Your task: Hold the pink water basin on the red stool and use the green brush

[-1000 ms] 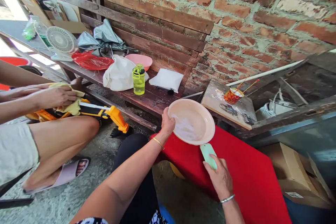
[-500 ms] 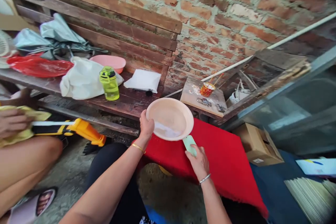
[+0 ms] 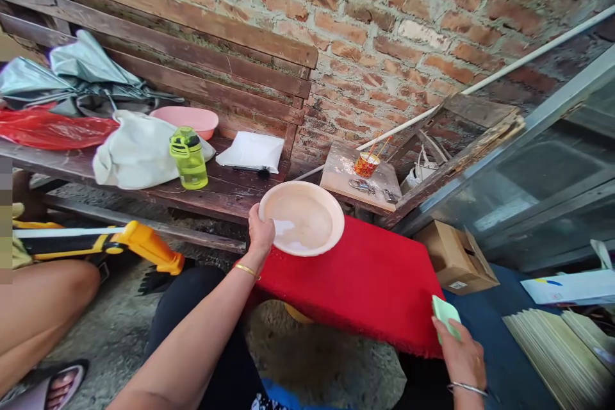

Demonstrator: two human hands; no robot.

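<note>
Change: since the earlier frames the right hand (image 3: 462, 353) is pulling away from the pale bowl (image 3: 302, 218), carrying the green sponge (image 3: 446, 315) out to the right corner of the red cloth (image 3: 365, 282); the view is also swinging rightward.
Left hand: the left hand (image 3: 261, 233) is pinching the bowl's near-left rim, thumb inside and fingers hidden underneath, so it is closed on the rim.
Right hand: it is wrapped around the lower end of the sponge, low at the right, well apart from the bowl.
Bowl: it is being held tilted over the far-left corner of the red cloth, just in front of the bench (image 3: 225, 189); a little wet, soapy-looking residue is lying inside near the thumb.
Bench: a green bottle (image 3: 189, 158) is standing near the front edge, with a white bag (image 3: 134, 154) to its left and a white cloth (image 3: 250, 151) at the right end; a pink basin (image 3: 185, 120) is sitting toward the back.
Other person: a bare knee (image 3: 43, 307) and a yellow tool (image 3: 129, 242) are showing at the left edge.
Risk: with only one hand on a wet rim, the bowl is likely to slip or tip further, spilling its residue onto the red cloth.
</note>
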